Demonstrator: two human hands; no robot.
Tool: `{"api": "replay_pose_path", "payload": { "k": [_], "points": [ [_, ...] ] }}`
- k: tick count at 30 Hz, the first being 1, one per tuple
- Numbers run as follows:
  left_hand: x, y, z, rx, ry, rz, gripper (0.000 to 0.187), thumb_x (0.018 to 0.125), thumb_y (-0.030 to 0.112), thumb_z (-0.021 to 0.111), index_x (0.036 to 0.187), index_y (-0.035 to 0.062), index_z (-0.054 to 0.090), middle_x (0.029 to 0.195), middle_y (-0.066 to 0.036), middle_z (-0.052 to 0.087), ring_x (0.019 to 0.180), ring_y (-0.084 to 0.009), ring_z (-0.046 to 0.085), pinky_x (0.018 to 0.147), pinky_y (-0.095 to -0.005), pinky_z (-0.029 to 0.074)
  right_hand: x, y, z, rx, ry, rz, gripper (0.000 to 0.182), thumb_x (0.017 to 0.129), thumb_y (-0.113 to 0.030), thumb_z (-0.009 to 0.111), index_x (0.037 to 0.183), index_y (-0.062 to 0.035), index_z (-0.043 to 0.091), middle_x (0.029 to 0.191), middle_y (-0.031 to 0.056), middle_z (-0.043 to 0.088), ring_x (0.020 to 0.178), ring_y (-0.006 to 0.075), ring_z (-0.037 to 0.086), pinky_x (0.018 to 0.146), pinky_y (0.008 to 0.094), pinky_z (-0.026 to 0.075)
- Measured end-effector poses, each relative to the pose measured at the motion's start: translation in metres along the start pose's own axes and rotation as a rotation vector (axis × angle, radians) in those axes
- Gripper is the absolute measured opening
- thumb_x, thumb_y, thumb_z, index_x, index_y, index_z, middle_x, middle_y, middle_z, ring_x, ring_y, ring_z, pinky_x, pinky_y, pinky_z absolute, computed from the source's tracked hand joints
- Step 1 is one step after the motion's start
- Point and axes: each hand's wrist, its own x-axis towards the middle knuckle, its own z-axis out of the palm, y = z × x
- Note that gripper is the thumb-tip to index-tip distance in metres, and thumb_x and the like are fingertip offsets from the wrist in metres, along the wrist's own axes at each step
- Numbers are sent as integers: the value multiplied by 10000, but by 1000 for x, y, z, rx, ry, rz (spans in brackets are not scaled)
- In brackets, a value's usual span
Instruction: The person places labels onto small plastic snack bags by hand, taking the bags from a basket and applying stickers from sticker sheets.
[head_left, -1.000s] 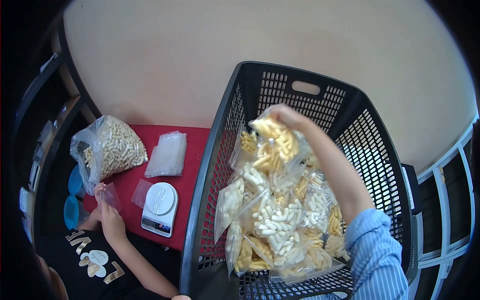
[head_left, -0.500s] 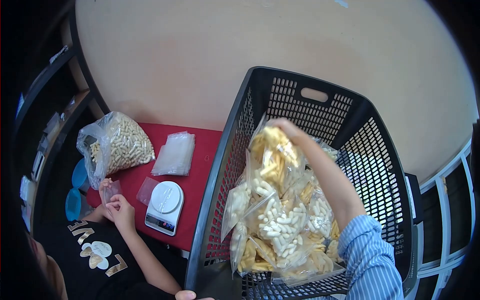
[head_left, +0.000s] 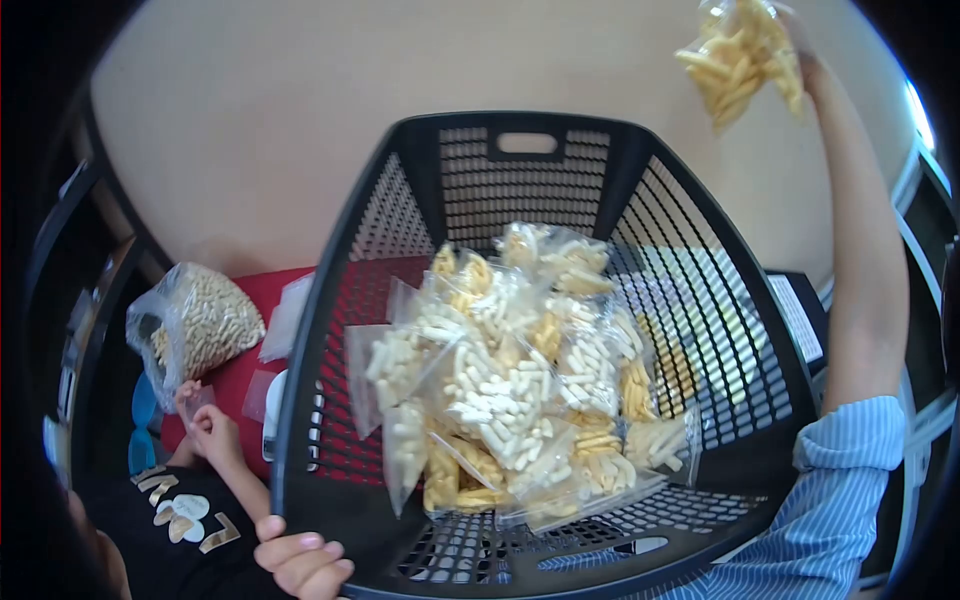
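Head view: the right hand [head_left: 797, 45] is clamped on a bag of yellow pieces [head_left: 740, 68] at one o'clock, apart from the basket [head_left: 620, 180]; at seven o'clock, the left hand [head_left: 303, 562] is curled over its rim, other bags [head_left: 500, 390] lying inside

The blue sleeve [head_left: 815, 510] has thin white stripes, its cuff [head_left: 852, 435] apparently rolled near the elbow.

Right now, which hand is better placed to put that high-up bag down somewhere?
Probably the right hand: it holds the bag high, clear of the basket. The left hand grips the basket's near-left corner.
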Motion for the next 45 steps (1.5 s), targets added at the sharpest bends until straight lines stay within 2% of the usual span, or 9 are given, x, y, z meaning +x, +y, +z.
{"api": "replay_pose_path", "payload": {
  "k": [5,7,10,17,24,25,27,30,45],
  "points": [
    [-24,-11,-8,70,98,-63,397,872,403,193,852,69,405,879,-103,451,967,-298,452,945,-519,302,-71,15,-92,-294,143,-66,288,844,-233,368,892,-21,557,817,65,565,706,125,544,622,309,474],
    [-27,-18,-23,49,-76,-7,446,896,411,170,1050,47,377,1119,-145,442,1126,-311,382,965,-493,296,-99,43,-125,-367,144,-40,287,845,-231,368,894,-21,557,816,63,565,704,121,543,623,308,473],
    [-31,-5,-17,371,-79,-23,503,899,397,139,1221,50,311,1190,-197,414,1111,-328,416,949,-426,343,-134,84,-152,-18,-35,170,262,838,-205,384,899,-22,561,804,59,568,703,110,542,630,291,469],
    [-80,157,50,290,22,25,381,805,295,364,1095,55,422,1064,-150,481,968,-285,470,840,-396,379,-182,208,-109,270,-48,444,190,769,-196,415,747,-52,537,711,36,527,603,121,493,571,272,439],
    [-168,309,158,-292,-642,-350,296,711,194,589,969,61,534,937,-103,547,826,-242,524,731,-365,415,-163,313,-40,536,-152,650,192,727,-157,366,651,-44,502,633,66,514,525,144,497,514,294,437],
    [-179,311,167,-334,-948,-522,314,624,137,662,913,71,557,907,-89,551,806,-252,517,731,-366,402,-157,325,-28,577,-158,705,191,725,-152,362,654,-40,499,636,76,516,526,153,506,516,298,445],
    [-194,319,188,-299,-1112,-580,378,679,188,650,1035,106,553,1132,-119,458,1027,-264,456,849,-368,351,-143,350,-7,617,-184,721,199,726,-151,360,676,-26,507,659,92,531,547,165,526,531,301,455],
    [-209,323,218,-149,-1230,-647,419,661,207,677,1050,118,551,1194,-133,399,1138,-312,355,925,-419,303,-124,375,20,637,-196,762,231,726,-158,341,725,-12,520,704,111,557,595,184,559,576,304,474],
    [-237,309,251,86,-1265,-666,352,695,235,634,1030,151,568,1233,-74,394,1180,-259,331,960,-516,212,-122,474,94,628,-180,876,230,747,-188,409,794,10,517,779,125,552,712,198,565,644,310,468]
  ]
}}
